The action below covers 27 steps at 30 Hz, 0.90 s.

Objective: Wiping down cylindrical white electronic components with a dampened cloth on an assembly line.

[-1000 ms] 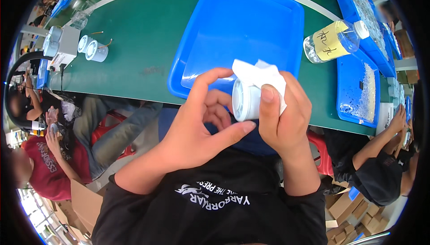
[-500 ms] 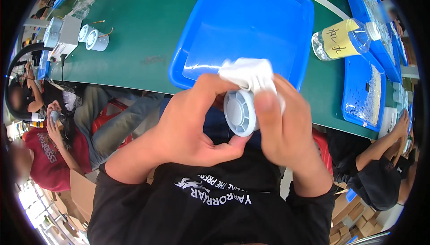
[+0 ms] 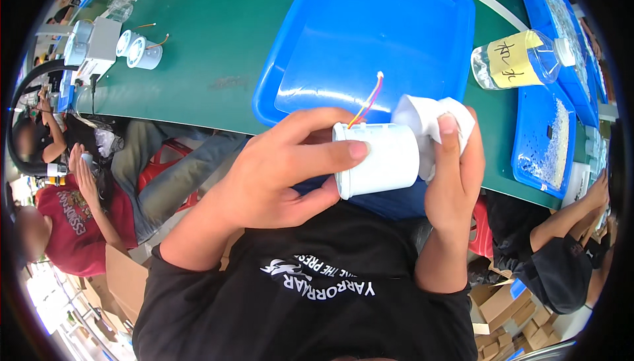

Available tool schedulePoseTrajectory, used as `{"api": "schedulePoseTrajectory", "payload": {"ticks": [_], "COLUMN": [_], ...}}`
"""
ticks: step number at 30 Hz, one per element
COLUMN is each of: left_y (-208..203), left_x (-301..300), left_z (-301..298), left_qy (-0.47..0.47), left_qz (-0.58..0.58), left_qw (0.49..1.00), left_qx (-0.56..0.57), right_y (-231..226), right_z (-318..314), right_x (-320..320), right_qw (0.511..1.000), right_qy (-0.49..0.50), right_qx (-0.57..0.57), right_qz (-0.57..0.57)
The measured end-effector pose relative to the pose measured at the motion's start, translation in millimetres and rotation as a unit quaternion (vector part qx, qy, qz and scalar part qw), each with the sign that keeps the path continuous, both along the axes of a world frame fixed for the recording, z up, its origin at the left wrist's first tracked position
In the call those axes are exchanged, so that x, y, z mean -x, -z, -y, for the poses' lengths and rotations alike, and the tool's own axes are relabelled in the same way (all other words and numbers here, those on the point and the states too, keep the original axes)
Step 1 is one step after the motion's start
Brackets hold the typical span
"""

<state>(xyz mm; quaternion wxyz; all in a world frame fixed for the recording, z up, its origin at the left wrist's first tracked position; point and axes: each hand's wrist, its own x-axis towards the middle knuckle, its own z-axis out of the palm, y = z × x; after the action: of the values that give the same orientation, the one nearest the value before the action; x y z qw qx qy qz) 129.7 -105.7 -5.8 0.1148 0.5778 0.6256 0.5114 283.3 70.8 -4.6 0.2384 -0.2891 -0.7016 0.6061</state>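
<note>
White cylinder (image 3: 378,159): a plastic, cup-shaped part held on its side above the near edge of the green table (image 3: 218,37), between both hands and close to the person's chest.
Far left: two small white round parts (image 3: 140,49) sit side by side on the table, next to a grey boxy device (image 3: 92,44); a seated person in a red shirt (image 3: 72,212) is off that side.
Left hand (image 3: 277,176): curled around the cylinder's left end, index finger laid along its front, thumb underneath, so the grip is closed on it.
Wires (image 3: 368,102): thin coloured strands rising from the cylinder's top left edge, up across the tray.
Blue tray (image 3: 370,37): large and shallow, on the table just behind the hands.
White cloth (image 3: 422,120): crumpled against the cylinder's right end.
Right hand (image 3: 456,176): fingers closed over the cloth, pressing it to the cylinder, one fingertip showing on top.
Clear bottle (image 3: 522,60): lying on its side with a yellow label, right of the tray.
Far right: a second blue tray (image 3: 548,140) holding small pale bits; another person's arm (image 3: 568,219) reaches in below it.
</note>
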Motion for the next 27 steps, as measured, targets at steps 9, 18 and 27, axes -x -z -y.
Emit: {"api": "schedulePoseTrajectory", "payload": {"ticks": [9, 18, 27], "left_y": [-1, -10, -17], "left_x": [-12, -25, -20], "left_z": [-6, -15, -3], "left_qy": [0.055, 0.012, -0.006], "left_qz": [0.231, 0.458, 0.388], "left_qw": [0.971, 0.889, 0.922], "left_qx": [-0.002, -0.021, -0.003], "right_y": [-17, -12, -21], "right_z": [15, 26, -1], "right_x": [-3, 6, 12], "right_qw": [0.963, 0.935, 0.920], "right_qy": [-0.074, -0.038, -0.062], "right_qx": [-0.242, -0.348, -0.386], "right_qz": [-0.093, -0.050, 0.008]}}
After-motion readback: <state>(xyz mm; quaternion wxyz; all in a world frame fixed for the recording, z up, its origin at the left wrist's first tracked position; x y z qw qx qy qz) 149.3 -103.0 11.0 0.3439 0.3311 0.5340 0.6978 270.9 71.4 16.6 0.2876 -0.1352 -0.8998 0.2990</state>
